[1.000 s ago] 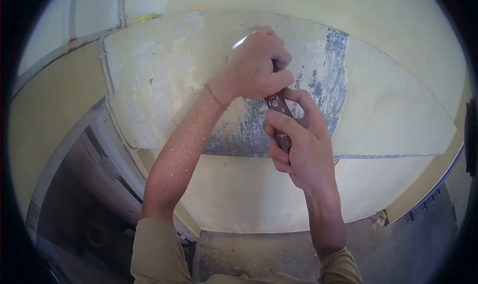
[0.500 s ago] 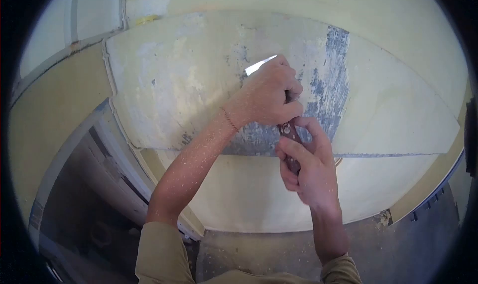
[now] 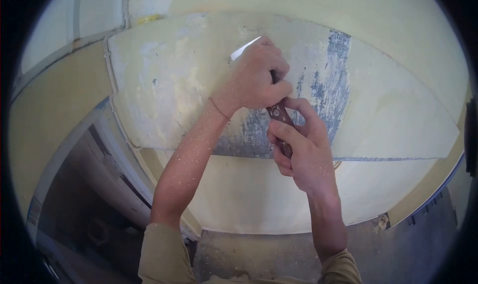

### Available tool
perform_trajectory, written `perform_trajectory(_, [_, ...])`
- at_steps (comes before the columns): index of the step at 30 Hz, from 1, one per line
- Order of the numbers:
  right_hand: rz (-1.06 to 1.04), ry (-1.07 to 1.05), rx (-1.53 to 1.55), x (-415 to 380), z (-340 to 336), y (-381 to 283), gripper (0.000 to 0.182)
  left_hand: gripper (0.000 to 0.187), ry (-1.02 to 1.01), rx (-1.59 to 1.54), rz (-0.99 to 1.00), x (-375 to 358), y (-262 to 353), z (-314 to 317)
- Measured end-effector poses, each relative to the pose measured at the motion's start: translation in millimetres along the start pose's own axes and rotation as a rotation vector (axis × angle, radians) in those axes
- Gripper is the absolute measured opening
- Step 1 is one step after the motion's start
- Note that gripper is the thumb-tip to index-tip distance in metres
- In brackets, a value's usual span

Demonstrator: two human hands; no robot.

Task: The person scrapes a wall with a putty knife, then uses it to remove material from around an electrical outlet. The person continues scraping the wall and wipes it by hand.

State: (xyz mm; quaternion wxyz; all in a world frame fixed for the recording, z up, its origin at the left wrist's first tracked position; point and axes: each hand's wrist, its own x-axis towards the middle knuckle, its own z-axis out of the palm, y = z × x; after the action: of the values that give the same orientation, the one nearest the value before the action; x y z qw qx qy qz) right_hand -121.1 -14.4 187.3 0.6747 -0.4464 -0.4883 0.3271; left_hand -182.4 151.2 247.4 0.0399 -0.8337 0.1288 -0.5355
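Note:
Both hands grip one scraper [image 3: 284, 115] with a brown riveted handle. Its bright metal blade [image 3: 244, 49] lies against the painted wall panel [image 3: 398, 119], tilted up to the left. My left hand [image 3: 259, 74] is closed round the upper part near the blade and hides much of it. Lower down, my right hand [image 3: 306, 144] wraps the handle's end, thumb on top. Grey scraped patches [image 3: 333, 79] show through the pale paint to the right of the hands and below them. Paint flecks cover my left forearm [image 3: 186, 164].
A doorway [image 3: 89, 184] opens at the lower left. A thin pipe or cable [image 3: 110, 74] runs down the panel's left side. Below the panel is a pale lower wall [image 3: 239, 199], then a floor [image 3: 239, 254] with scattered flakes.
Both hands and the scraper have moved up and to the left along the panel. More of the grey patch beneath them shows now.

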Motion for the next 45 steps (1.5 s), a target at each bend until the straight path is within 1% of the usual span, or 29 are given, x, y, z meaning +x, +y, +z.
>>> perform_trajectory(1, [-0.011,-0.007,0.031,-1,0,3,0.024,0.022,-0.051,0.045,-0.065,-3,3,-1])
perform_trajectory(2, [0.000,-0.002,0.035,-11,-3,9,0.024,0.022,-0.058,0.038,-0.073,-10,7,8])
perform_trajectory(4, [0.059,0.039,0.137,-28,-11,16,0.022,0.024,-0.133,-0.076,0.012,-16,19,27])
perform_trajectory(5, [0.053,0.041,0.135,-28,-10,17,0.022,0.027,-0.193,-0.061,-0.036,-16,20,26])
perform_trajectory(6, [0.053,0.035,0.170,-26,-7,14,0.022,0.027,-0.193,-0.057,-0.025,-10,15,21])
perform_trajectory(8, [0.048,0.030,0.208,-16,-2,5,0.023,0.026,-0.123,-0.083,0.057,9,2,8])
perform_trajectory(9, [0.022,0.011,0.242,-6,0,-3,0.024,0.026,-0.123,-0.087,0.057,14,0,5])
perform_trajectory(11, [-0.015,-0.019,0.273,0,6,-7,0.024,0.025,-0.226,0.046,-0.050,25,-3,-6])
perform_trajectory(12, [0.004,0.015,0.276,-9,9,0,0.025,0.025,-0.237,0.046,-0.060,17,1,-3])
perform_trajectory(14, [0.004,0.036,0.283,-14,12,3,0.025,0.025,-0.229,-0.117,0.031,7,8,4])
perform_trajectory(15, [0.057,0.011,0.386,-16,9,1,0.025,0.025,-0.233,-0.112,0.032,7,4,4])
perform_trajectory(16, [0.109,-0.009,0.491,-17,6,0,0.025,0.025,-0.242,-0.130,0.010,11,4,3])
perform_trajectory(17, [0.104,-0.010,0.492,-11,6,-4,0.025,0.026,-0.245,-0.145,-0.010,16,2,1])
perform_trajectory(19, [0.057,-0.114,0.547,-2,4,-10,0.027,0.026,-0.237,-0.116,-0.053,24,-2,-7])
perform_trajectory(21, [0.061,-0.108,0.562,0,-1,-3,0.026,0.026,-0.227,-0.077,-0.077,24,-2,-7])
perform_trajectory(23, [0.052,-0.102,0.572,0,-6,3,0.025,0.027,-0.256,-0.044,0.048,22,2,2])
perform_trajectory(24, [0.062,-0.132,0.624,0,-10,5,0.025,0.027,-0.257,-0.038,0.071,27,-1,3])
perform_trajectory(25, [0.089,-0.161,0.678,0,-11,6,0.025,0.028,-0.250,-0.052,0.036,28,0,1])
perform_trajectory(28, [0.123,-0.224,0.706,9,-17,-10,0.026,0.028,-0.263,-0.040,-0.059,33,-2,-3])
perform_trajectory(29, [0.129,-0.181,0.708,7,-14,-7,0.026,0.028,-0.263,-0.066,-0.048,31,1,-2])
perform_trajectory(32, [0.136,-0.147,0.688,-5,-14,-1,0.027,0.028,-0.263,-0.100,-0.006,27,1,4])
perform_trajectory(34, [0.128,-0.148,0.667,9,-12,-14,0.024,0.028,-0.250,-0.105,0.023,31,1,4])
perform_trajectory(36, [0.132,-0.152,0.650,11,-13,-20,0.021,0.027,-0.164,-0.073,-0.136,38,2,-5])
perform_trajectory(37, [0.139,-0.135,0.632,7,-15,-17,0.025,0.027,-0.168,-0.076,-0.147,32,4,1])
perform_trajectory(38, [0.140,-0.118,0.614,3,-16,-13,0.030,0.026,-0.166,-0.095,-0.067,24,6,8])
perform_trajectory(39, [0.126,-0.124,0.616,2,-19,-12,0.030,0.025,-0.159,-0.106,0.030,24,5,11])
perform_trajectory(42, [0.132,-0.166,0.627,4,-27,-15,0.030,0.023,-0.125,-0.067,0.047,34,0,3])
perform_trajectory(43, [0.135,-0.180,0.614,10,-25,-23,0.029,0.023,-0.090,-0.037,-0.010,40,0,-2])
perform_trajectory(45, [0.133,-0.198,0.608,12,-22,-20,0.028,0.025,-0.093,-0.025,-0.008,37,2,2])
